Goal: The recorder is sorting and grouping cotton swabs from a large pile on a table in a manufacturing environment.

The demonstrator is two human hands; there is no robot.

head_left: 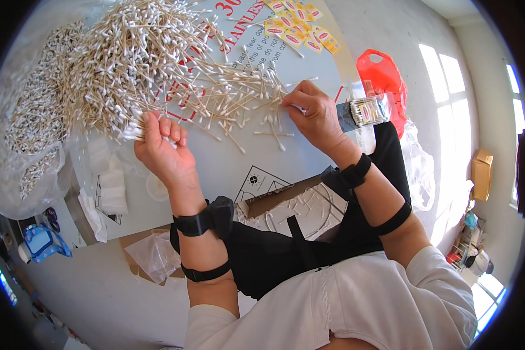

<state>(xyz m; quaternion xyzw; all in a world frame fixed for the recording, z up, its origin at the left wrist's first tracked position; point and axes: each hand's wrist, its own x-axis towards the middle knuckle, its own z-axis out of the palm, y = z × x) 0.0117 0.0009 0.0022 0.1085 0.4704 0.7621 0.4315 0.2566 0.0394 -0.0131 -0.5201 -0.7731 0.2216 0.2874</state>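
Note:
A large heap of cotton swabs (134, 52) with pale sticks and white tips covers the far left of the white printed tabletop (216, 169). My left hand (166, 154) is at the heap's near edge, its fingers curled around cotton swabs whose white tips poke out beside the thumb. Farther right, my right hand (318, 116) is closed in a pinch beside the thinner scatter of swabs. A white bit, apparently a swab tip, shows between its fingers; the rest is hidden. Several loose swabs (234, 140) lie between the two hands.
Small yellow-and-white labels (297, 26) lie at the far edge. Right of my right hand are a filled swab pack (367, 111) and a red plastic bag (385, 79). A clear bag (32, 195) of swabs bulges at left. Below the table edge is an open cardboard box (274, 202).

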